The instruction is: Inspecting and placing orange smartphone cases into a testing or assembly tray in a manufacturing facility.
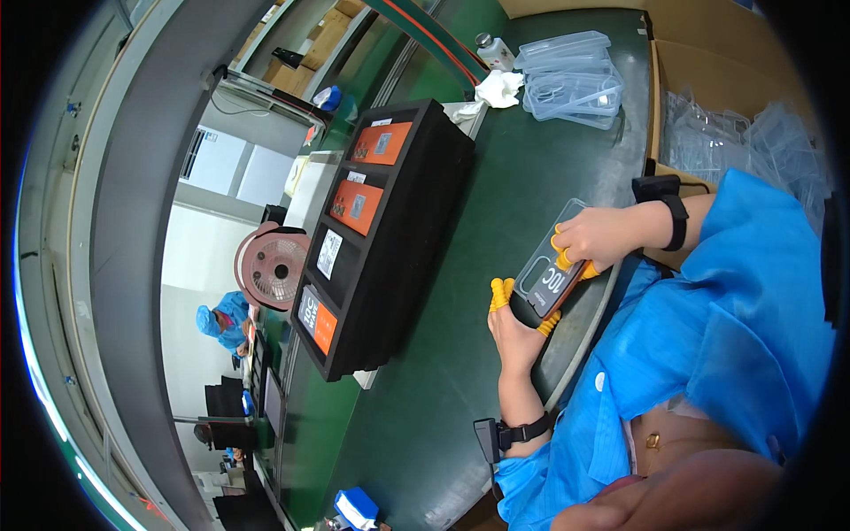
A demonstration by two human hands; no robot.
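Note:
My left hand (516, 334) and my right hand (591, 237) both wear yellow ribbed finger cots. Between them is a dark phone (551, 285) with an orange edge and white print. A clear phone case (560, 221) with a long rounded cutout lies against it; how far the two are joined I cannot tell. My right fingers close on the phone and case from the upper side. At the lower end, my left thumb and fingers hold the phone from two sides. Part of the phone is hidden under my right hand.
A black compartment rack (403, 239) with orange and dark boxes stands across the green bench (425, 372). Clear plastic cases (571, 84), a white tissue (500, 88) and a bottle (494, 51) lie beyond. A carton (708, 62) holds clear packs. A pink fan (273, 267) and a co-worker (228, 320) are farther off.

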